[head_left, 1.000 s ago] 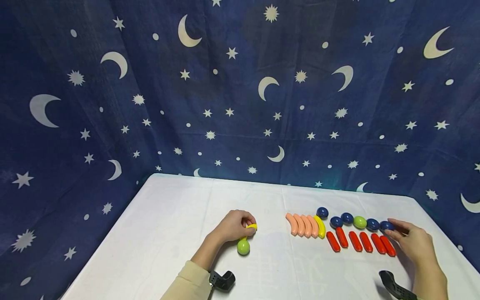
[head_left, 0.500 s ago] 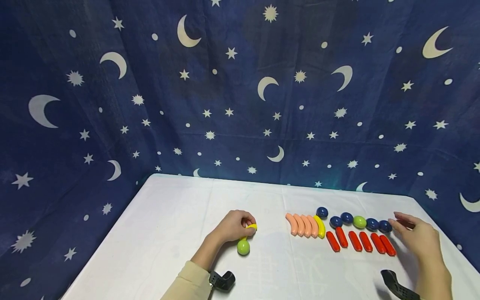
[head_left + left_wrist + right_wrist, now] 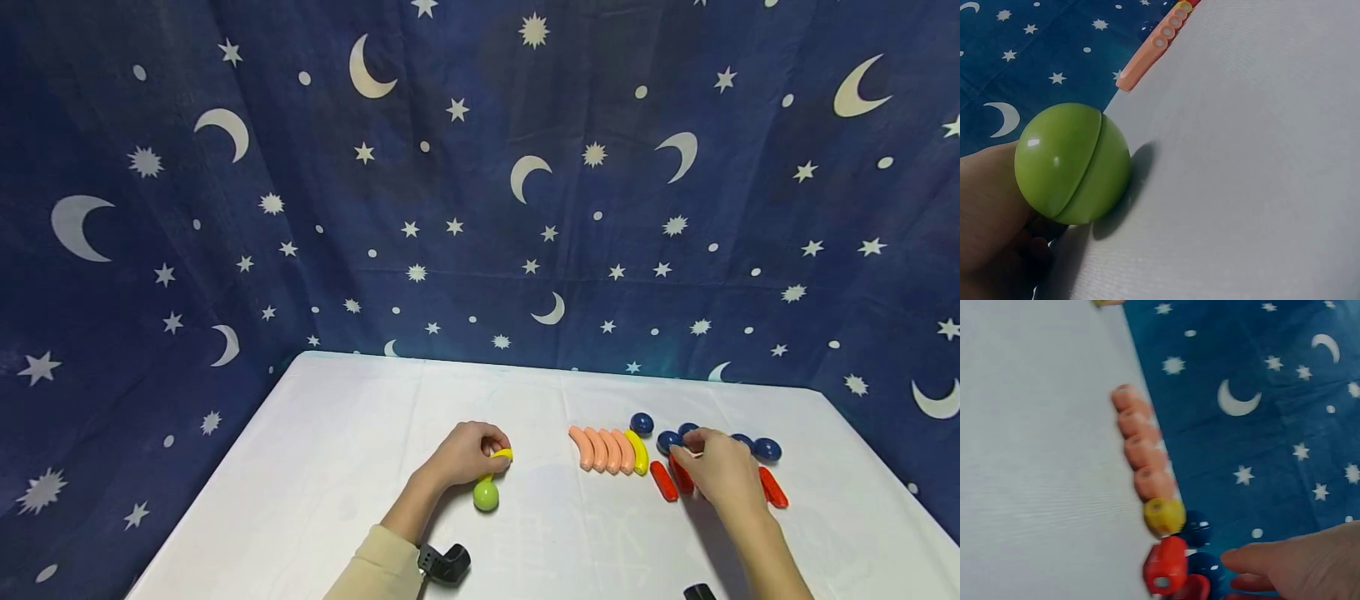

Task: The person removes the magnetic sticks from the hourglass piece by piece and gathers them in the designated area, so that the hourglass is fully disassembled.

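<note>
My left hand (image 3: pixel 467 454) pinches a yellow toy banana (image 3: pixel 501 455) at the middle of the white table. Just below it lies a green ball (image 3: pixel 486 496), large in the left wrist view with a seam around it. My right hand (image 3: pixel 722 471) hovers over the row at the right, its fingers beside a blue ball (image 3: pixel 670 442). Nothing shows between those fingers in the blurred right wrist view. Under the hand are red toy sausages (image 3: pixel 663 481), some of them hidden, and the row's green ball is hidden too.
Pink curved sausages (image 3: pixel 592 450) lie side by side, with another yellow toy banana (image 3: pixel 637 452) at their right end. Another blue ball (image 3: pixel 642 424) sits behind it. More blue balls (image 3: pixel 767 450) end the row. A starry blue curtain (image 3: pixel 450 183) hangs behind the table (image 3: pixel 337 467).
My right hand has left the blue ball at the right end of the row and moved left over the red sausages. The left hand stays put with the banana.
</note>
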Demonstrator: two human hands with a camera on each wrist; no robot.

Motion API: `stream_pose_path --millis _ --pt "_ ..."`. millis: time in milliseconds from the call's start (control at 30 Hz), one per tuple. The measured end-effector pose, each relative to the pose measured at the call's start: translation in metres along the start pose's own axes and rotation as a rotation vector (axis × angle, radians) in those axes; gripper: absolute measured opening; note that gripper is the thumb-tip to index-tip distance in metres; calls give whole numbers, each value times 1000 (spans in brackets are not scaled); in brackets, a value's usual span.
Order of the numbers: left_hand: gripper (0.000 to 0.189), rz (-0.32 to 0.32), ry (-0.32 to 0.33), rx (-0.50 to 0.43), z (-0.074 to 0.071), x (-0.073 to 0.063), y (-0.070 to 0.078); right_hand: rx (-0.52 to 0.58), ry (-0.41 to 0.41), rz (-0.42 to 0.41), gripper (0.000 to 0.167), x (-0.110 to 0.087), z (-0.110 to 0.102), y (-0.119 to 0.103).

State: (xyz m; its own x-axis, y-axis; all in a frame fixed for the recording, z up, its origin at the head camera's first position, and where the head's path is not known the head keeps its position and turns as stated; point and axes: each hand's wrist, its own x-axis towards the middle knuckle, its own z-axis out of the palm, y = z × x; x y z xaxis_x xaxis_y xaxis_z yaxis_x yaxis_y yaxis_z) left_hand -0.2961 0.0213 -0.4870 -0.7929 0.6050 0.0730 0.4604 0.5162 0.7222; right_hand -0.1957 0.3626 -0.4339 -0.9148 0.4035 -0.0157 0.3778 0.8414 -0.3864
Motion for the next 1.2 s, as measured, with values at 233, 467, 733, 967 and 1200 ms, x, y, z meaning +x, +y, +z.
stream_pose_path --millis 233,467,733,967,1200 --pt "10 -2 1 -12 0 -1 1 -31 36 40 32 2 18 3" --pt "9 -3 5 2 -1 1 3 -92 56 21 29 -2 22 0" --pt "9 -14 1 -2 -1 0 3 -96 104 40 22 -2 28 0" --pt "9 -25 0 -10 -1 0 3 -84 124 20 20 -1 30 1" --pt "9 -14 1 4 0 0 3 -98 27 19 23 -2 23 1"
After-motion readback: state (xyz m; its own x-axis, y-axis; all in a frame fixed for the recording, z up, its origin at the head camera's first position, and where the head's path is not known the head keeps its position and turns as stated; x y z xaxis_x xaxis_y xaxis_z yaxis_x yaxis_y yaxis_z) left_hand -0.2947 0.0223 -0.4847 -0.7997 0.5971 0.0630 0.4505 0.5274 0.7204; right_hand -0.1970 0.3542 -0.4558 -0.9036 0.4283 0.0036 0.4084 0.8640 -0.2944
